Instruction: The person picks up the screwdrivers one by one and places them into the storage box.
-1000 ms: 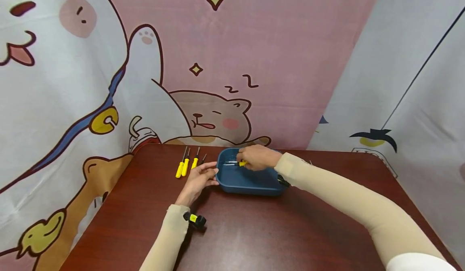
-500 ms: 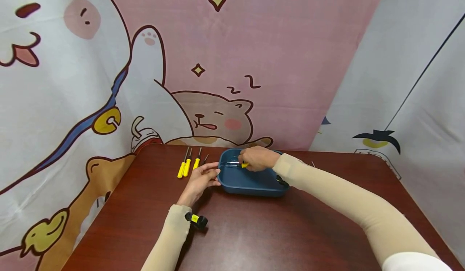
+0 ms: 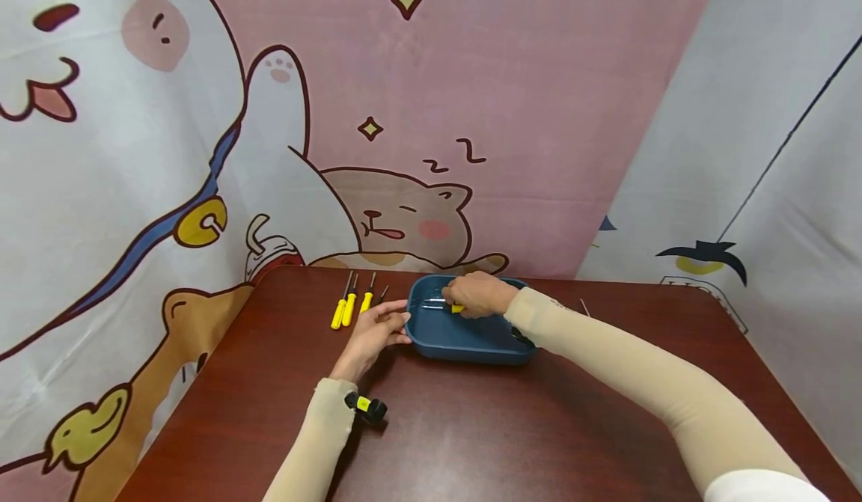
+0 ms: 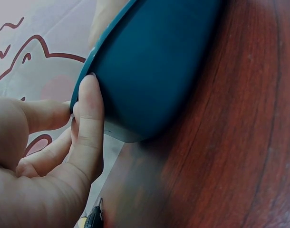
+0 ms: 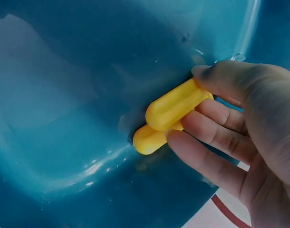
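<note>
My left hand (image 3: 373,334) pinches the left end of a blue plastic tray (image 3: 465,354). In the left wrist view, the thumb and fingers of that left hand (image 4: 64,142) clasp the tray's rim (image 4: 90,59) from both sides. Inside the tray my right hand (image 3: 480,293) holds a screwdriver by its yellow handle (image 5: 176,105), the shaft pointing left. A second yellow handle (image 5: 149,139) lies right against it under the fingertips of the right hand (image 5: 245,123). The fingers hide part of both handles.
Several yellow-handled screwdrivers (image 3: 349,309) lie in a row left of the tray on the dark red wooden table (image 3: 471,427). A thin metal shaft (image 3: 584,307) shows behind the right forearm. A cartoon-printed cloth (image 3: 539,113) hangs at the table's back edge.
The whole view has shifted slightly. My right hand stays in the tray and now covers a little more of the yellow handle; my left hand keeps its grip on the rim.
</note>
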